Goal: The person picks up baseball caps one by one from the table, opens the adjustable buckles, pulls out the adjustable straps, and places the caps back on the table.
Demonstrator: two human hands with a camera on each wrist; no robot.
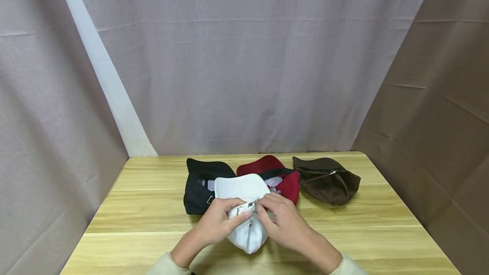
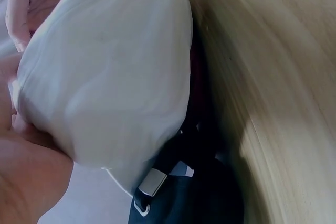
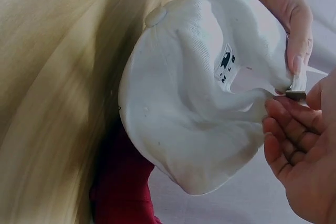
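A white baseball cap (image 1: 242,186) is held with its brim pointing away from me and its back opening toward me. At the left of its back strap, my left hand (image 1: 217,220) pinches the fabric between thumb and fingers. My right hand (image 1: 282,220) pinches the strap's other side, and in the right wrist view its fingertips meet at a small metal buckle (image 3: 295,95). A dark printed label (image 3: 224,65) shows inside the crown. The left wrist view has the rounded white crown (image 2: 110,66) filling its middle, hiding the strap.
Behind the white cap lie a black cap (image 1: 195,194) on the left and a red cap (image 1: 292,188) on the right, both partly covered by it. A dark brown cap (image 1: 324,186) lies farther right. Curtains (image 1: 244,75) surround the wooden table (image 1: 145,207).
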